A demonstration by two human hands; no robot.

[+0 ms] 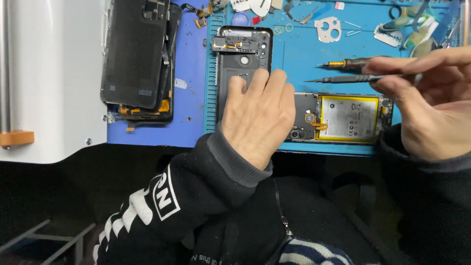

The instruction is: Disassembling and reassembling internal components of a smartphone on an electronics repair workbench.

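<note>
black sleeves with white print fill the near edge, both arms reaching far onto the blue mat (304,54) on the worktop.

left hand (257,115) lies palm down, fingers spread flat, on the near end of the black phone back cover (244,51). holds nothing, just pins it. cover's long axis runs near-to-far; its far end shows a small board with orange flex.

right hand (429,105) grip is closed, fingers pinched on a thin dark screwdriver (353,78). shaft lies left-right, tip pointing left, ending just right of the left hand's fingers. a second driver with a brass collar (343,64) lies just beyond it, parallel; cannot tell if the same hand touches it, fingers hide the handle.

open phone body (338,118) lies near of the screwdriver, long axis left-right, yellow battery (348,118) in its middle, camera end tucked against the left hand. so the driver tip sits above the phone's left end, and the right hand is nearer to it.

left of the mat: another dark phone panel (137,54) stacked on a frame, and a white machine housing (54,83) with an orange tab. far edge: a metal shield plate (327,28), tweezers, small loose parts, too small to name.
</note>
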